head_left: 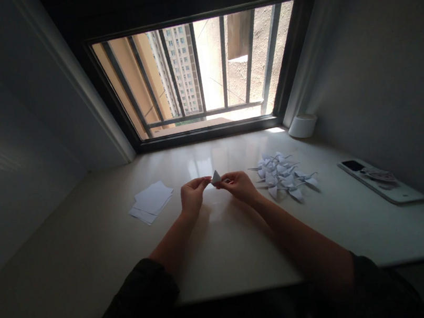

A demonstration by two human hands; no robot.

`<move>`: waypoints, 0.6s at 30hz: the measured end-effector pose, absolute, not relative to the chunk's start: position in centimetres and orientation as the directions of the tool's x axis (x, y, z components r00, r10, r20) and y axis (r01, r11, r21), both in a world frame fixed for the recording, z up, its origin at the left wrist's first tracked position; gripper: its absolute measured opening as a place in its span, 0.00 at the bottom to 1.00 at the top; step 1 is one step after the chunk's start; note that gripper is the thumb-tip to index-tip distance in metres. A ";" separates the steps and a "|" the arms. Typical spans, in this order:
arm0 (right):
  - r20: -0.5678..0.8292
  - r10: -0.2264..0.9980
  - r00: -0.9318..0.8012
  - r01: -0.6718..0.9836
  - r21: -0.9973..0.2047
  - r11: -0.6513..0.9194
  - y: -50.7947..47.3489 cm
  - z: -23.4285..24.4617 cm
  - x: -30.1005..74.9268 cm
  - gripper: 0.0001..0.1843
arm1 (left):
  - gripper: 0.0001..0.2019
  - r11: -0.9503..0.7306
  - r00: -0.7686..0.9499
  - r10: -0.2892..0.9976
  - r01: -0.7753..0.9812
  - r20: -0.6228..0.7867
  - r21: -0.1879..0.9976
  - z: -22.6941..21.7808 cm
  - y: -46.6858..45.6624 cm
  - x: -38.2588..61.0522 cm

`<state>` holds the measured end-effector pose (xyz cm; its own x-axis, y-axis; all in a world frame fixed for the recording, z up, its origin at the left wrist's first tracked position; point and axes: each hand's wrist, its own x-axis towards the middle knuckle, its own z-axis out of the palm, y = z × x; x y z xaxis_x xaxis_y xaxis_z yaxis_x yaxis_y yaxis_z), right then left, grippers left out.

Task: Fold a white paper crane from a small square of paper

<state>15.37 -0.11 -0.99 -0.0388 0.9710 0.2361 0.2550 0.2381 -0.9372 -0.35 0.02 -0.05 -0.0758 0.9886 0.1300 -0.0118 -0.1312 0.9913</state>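
Between my two hands a small piece of folded white paper (217, 177) is held up, its pointed tip upward. My left hand (192, 196) pinches its left side with thumb and fingertips. From the other side my right hand (240, 185) grips it, the fingers curled and partly hiding the lower folds. To the right lies a cluster of several folded paper cranes (278, 175), close to my right hand but apart from it. On the left rests a small stack of white paper sheets (152, 200).
A white scale-like device (383, 184) with a dark panel and a small item on top lies at the right. A white round object (303, 126) stands in the back right corner. Behind the pale sill (227, 257) is a barred window (199, 70), with walls at both sides.
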 end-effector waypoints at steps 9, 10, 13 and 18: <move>0.271 0.963 -0.013 0.313 -0.913 0.261 -0.2 -0.9 15.6 0.11 | 0.08 -0.065 -0.093 0.994 -0.042 0.061 0.997 0.2 -0.1 -0.3; 0.279 0.960 -0.011 0.329 -0.906 0.267 -0.2 -0.8 15.7 0.11 | 0.08 -0.082 -0.091 0.993 -0.045 0.078 0.996 0.1 0.0 -0.3; 0.294 0.956 -0.002 0.394 -0.878 0.271 -0.4 -0.7 15.6 0.10 | 0.11 -0.144 -0.068 0.988 -0.051 0.140 0.988 -0.2 0.3 -0.4; 0.331 0.944 0.005 0.462 -0.838 0.291 -0.6 -0.6 15.4 0.07 | 0.12 -0.168 -0.046 0.985 -0.055 0.165 0.984 -0.3 0.3 -0.4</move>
